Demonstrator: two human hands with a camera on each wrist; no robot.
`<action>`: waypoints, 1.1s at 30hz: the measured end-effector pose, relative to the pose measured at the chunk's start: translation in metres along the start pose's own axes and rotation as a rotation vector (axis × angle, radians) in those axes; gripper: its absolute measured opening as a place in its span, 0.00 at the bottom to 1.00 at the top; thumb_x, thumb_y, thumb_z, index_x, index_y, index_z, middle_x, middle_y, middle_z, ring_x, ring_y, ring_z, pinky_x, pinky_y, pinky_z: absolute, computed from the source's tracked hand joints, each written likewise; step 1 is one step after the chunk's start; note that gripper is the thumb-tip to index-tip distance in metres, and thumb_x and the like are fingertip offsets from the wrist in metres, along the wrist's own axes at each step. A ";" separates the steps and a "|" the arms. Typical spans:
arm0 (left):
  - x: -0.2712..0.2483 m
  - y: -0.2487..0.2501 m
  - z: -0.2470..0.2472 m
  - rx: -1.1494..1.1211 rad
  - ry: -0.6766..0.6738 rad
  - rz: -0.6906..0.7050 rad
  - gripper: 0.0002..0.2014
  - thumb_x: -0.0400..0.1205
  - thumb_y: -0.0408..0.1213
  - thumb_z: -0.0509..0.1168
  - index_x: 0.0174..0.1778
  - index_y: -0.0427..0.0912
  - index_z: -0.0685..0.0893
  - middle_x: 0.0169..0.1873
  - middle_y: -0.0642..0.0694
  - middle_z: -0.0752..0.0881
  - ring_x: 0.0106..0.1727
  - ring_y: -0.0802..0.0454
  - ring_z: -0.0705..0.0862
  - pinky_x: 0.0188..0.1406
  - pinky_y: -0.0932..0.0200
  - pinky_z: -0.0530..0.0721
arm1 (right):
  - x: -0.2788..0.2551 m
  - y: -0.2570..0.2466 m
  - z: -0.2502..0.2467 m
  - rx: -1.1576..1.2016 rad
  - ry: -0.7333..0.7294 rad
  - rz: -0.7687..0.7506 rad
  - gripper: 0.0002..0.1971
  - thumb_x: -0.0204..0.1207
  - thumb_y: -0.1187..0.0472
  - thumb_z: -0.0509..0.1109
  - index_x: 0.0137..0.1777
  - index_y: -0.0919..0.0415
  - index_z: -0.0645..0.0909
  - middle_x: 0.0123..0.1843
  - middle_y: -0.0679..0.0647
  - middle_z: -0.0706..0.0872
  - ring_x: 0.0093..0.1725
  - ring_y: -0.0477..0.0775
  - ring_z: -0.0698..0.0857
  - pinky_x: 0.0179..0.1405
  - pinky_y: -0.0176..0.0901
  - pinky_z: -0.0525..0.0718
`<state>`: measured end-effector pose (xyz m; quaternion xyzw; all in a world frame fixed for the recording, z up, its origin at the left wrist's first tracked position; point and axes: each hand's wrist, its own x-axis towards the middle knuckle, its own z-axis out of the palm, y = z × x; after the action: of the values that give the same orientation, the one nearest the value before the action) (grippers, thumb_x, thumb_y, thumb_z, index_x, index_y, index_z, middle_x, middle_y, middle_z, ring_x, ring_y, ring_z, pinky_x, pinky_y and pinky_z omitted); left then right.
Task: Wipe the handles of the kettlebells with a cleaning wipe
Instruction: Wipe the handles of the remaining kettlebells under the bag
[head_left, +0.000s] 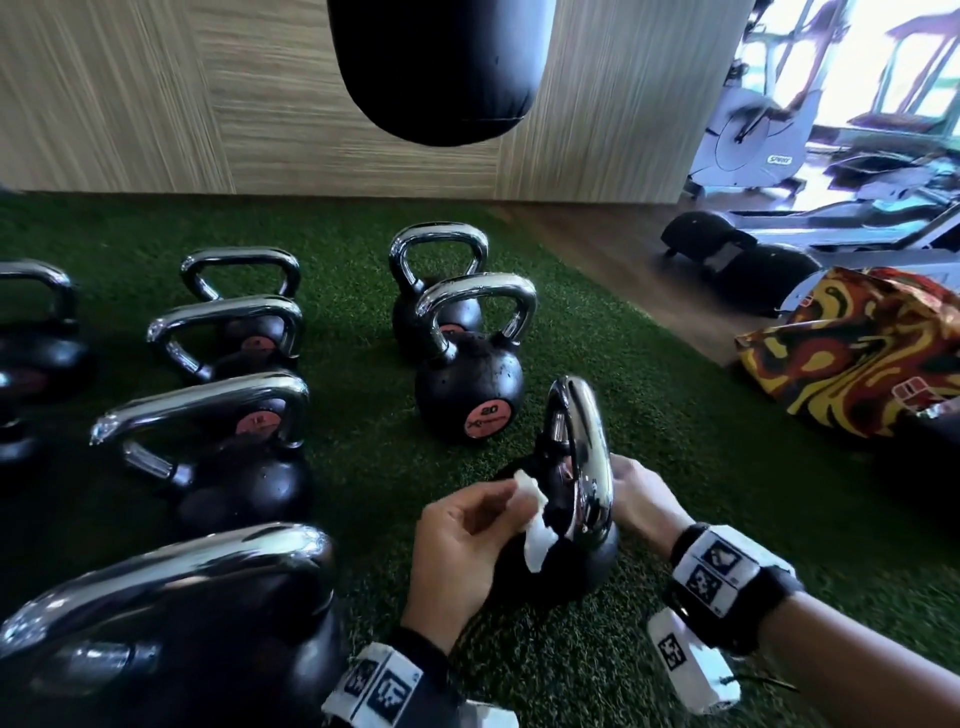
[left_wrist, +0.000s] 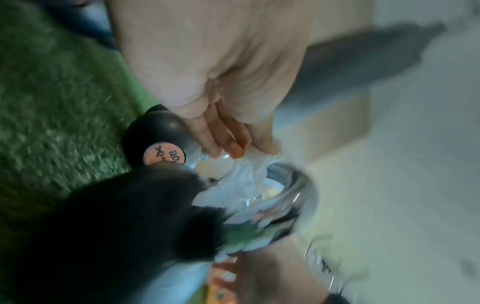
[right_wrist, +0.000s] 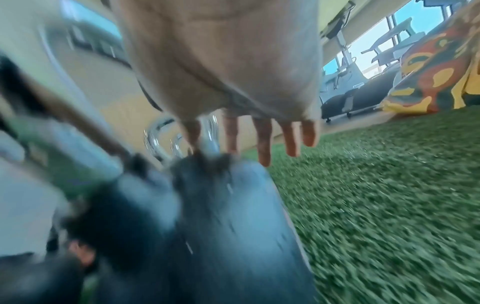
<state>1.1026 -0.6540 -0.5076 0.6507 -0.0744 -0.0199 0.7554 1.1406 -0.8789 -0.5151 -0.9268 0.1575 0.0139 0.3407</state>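
On the green turf stands a black kettlebell (head_left: 571, 566) with its chrome handle (head_left: 587, 452) edge-on to me. My left hand (head_left: 511, 499) is just left of the handle and pinches a crumpled white wipe (head_left: 537, 540), which lies against the handle's lower part. In the left wrist view the wipe (left_wrist: 241, 181) hangs from the fingertips (left_wrist: 233, 150) onto the chrome handle (left_wrist: 301, 191). My right hand (head_left: 631, 483) is on the handle's right side. Its fingers (right_wrist: 262, 148) hang straight and spread beside the kettlebell's body (right_wrist: 228, 216); I cannot tell whether they touch it.
Several more kettlebells stand in rows to the left and behind, one marked 20 (head_left: 470, 384). A black punching bag (head_left: 441, 67) hangs above them. A colourful patterned bag (head_left: 857, 353) lies at the right. Exercise machines (head_left: 753, 135) stand at the back right beyond the wooden wall (head_left: 156, 93).
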 end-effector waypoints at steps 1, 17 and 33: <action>0.003 0.008 0.001 -0.119 0.043 -0.064 0.10 0.73 0.41 0.78 0.49 0.46 0.94 0.45 0.46 0.95 0.46 0.56 0.92 0.50 0.63 0.89 | -0.001 -0.007 -0.014 -0.005 0.022 0.002 0.07 0.74 0.42 0.72 0.42 0.42 0.86 0.46 0.45 0.92 0.48 0.51 0.88 0.45 0.44 0.84; 0.006 0.065 0.020 -0.880 0.018 -0.421 0.21 0.81 0.42 0.72 0.67 0.34 0.87 0.46 0.45 0.92 0.44 0.57 0.90 0.48 0.65 0.88 | -0.096 -0.118 -0.070 0.232 0.112 -0.743 0.15 0.61 0.48 0.87 0.47 0.49 0.95 0.42 0.47 0.90 0.36 0.48 0.90 0.38 0.37 0.88; 0.018 0.024 0.007 0.232 0.026 -0.047 0.12 0.83 0.38 0.71 0.60 0.53 0.93 0.57 0.56 0.90 0.54 0.63 0.86 0.59 0.62 0.83 | -0.073 -0.079 -0.082 0.334 0.171 -0.497 0.19 0.68 0.61 0.86 0.57 0.41 0.93 0.45 0.47 0.92 0.37 0.51 0.89 0.42 0.55 0.89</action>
<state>1.1183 -0.6593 -0.4814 0.7356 -0.0514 -0.0205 0.6752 1.0888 -0.8539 -0.3926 -0.8659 -0.0457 -0.1740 0.4668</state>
